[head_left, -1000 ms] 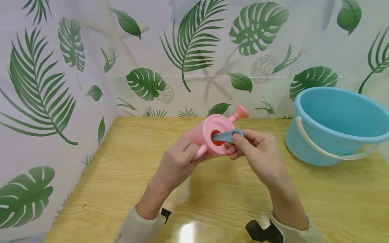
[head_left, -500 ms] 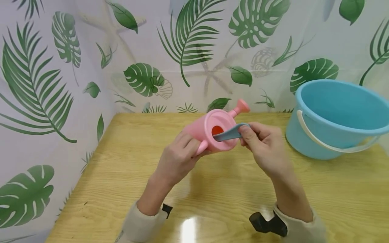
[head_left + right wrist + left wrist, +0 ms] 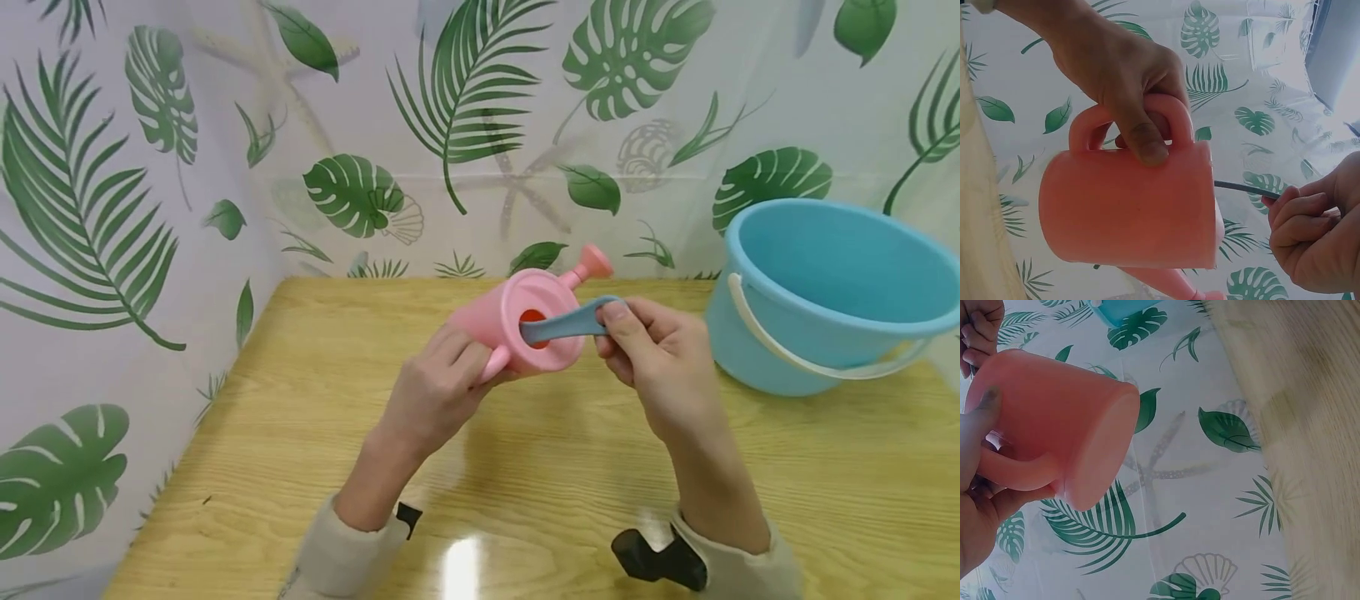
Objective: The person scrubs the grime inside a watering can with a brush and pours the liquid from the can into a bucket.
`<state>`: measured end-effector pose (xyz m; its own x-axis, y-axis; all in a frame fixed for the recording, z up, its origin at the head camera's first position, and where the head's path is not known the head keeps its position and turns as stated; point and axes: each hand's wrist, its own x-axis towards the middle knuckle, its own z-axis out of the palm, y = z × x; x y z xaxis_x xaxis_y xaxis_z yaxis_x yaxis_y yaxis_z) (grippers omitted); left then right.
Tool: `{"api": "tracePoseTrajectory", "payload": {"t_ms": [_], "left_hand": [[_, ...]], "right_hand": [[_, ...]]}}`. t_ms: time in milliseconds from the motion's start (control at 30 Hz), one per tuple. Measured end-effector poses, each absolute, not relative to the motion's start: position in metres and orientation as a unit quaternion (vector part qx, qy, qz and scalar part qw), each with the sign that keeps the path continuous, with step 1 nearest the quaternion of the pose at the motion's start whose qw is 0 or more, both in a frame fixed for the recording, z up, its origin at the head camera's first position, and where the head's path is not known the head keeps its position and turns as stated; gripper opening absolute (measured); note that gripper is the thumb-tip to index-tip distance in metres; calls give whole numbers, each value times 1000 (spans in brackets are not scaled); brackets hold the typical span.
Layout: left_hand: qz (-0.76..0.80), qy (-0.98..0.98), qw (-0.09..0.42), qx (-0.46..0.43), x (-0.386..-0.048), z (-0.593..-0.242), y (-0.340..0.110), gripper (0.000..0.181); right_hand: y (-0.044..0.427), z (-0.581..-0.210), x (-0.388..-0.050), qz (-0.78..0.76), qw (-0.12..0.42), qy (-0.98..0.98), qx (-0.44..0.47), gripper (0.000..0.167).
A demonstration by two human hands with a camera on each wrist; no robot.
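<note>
A pink toy watering can (image 3: 483, 321) is held tilted above the table, its round opening toward me and its spout (image 3: 592, 263) pointing up and right. My left hand (image 3: 437, 387) grips it by the handle (image 3: 1175, 119), the thumb lying along the can's side in the right wrist view. Between thumb and fingers my right hand (image 3: 663, 358) pinches the end of a blue tool (image 3: 573, 323) with a flat, flared handle, perhaps a small scoop. Its other end sits inside the can's opening, so that tip is hidden. Red shows within the opening.
To the right stands a light-blue bucket (image 3: 795, 350) with a white handle (image 3: 780, 354) hanging down its front. A wooden table (image 3: 300, 467) lies under the hands. Leaf-patterned cloth (image 3: 495, 200) covers the back and left sides.
My right hand has shifted slightly right and up, drawing the blue tool's handle farther from the can while its angle changed. The left hand keeps its grip on the watering can.
</note>
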<state>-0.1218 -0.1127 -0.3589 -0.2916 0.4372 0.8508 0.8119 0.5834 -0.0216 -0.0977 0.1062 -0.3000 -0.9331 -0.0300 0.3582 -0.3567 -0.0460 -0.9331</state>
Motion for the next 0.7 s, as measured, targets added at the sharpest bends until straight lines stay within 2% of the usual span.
{"api": "tracePoseTrajectory", "payload": {"t_ms": [200,433,700], "left_hand": [[-206,-770,444,-409,-126,-358,-113,38],[-210,-769,451,-401,-127,-358,-114,39],[-211,-769,449,-403,-126,-357,-116,38]], "right_hand": [[101,-303,-102,664,77,-727,154,30],[106,-300,-105,706,109,-683,151,28],[102,-304,-102,669,93,-721,153,30]]}}
